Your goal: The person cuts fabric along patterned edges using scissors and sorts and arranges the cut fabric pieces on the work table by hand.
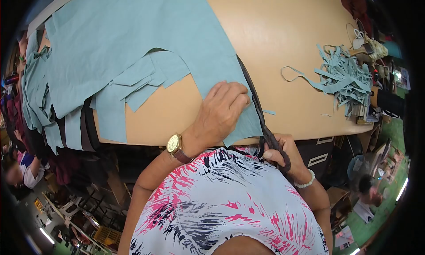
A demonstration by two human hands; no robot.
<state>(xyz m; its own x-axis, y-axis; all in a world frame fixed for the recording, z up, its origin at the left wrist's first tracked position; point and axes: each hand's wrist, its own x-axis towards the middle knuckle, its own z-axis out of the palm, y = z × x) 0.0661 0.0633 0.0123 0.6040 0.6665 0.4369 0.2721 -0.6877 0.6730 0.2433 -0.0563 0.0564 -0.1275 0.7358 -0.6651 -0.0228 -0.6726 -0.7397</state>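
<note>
Light teal fabric spreads over the left and middle of the table, with several smaller teal pieces lying at its cut-out edge. My left hand rests on the narrow lower end of the fabric, palm down, its fingers curled and pressed together; whether they pinch the cloth is hidden. At the table's front edge, my right hand is closed around a dark fabric strip. That strip runs up along the right edge of the teal fabric.
A heap of thin teal scraps lies at the table's right side, by a brush-like tool. Dark red cloth is at the far right corner. Drawers sit under the table. Other people are visible at both sides.
</note>
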